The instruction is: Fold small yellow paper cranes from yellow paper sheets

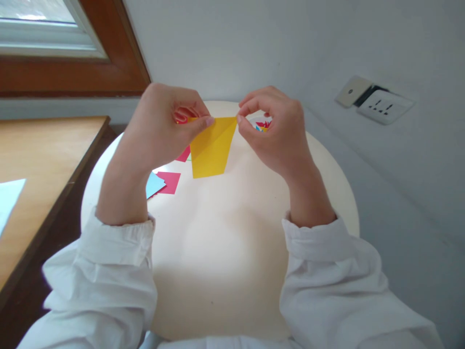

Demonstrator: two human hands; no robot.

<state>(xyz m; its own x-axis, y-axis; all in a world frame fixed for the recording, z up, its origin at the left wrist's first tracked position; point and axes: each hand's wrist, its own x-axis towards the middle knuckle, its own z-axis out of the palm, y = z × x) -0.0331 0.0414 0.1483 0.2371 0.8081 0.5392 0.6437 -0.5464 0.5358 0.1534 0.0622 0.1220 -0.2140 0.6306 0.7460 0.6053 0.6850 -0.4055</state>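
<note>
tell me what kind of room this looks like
Probably a home or small office room: a round white table against a plain wall, a wall socket and a wood-framed window.

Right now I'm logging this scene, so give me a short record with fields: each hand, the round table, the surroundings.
left hand: pinches top edge of yellow paper
right hand: fingertips at its upper right corner
round table: red paper and light-blue paper at left; small colourful pieces, partly hidden by the right hand
left side: wooden desk with pale sheet
right side: wall socket
</note>
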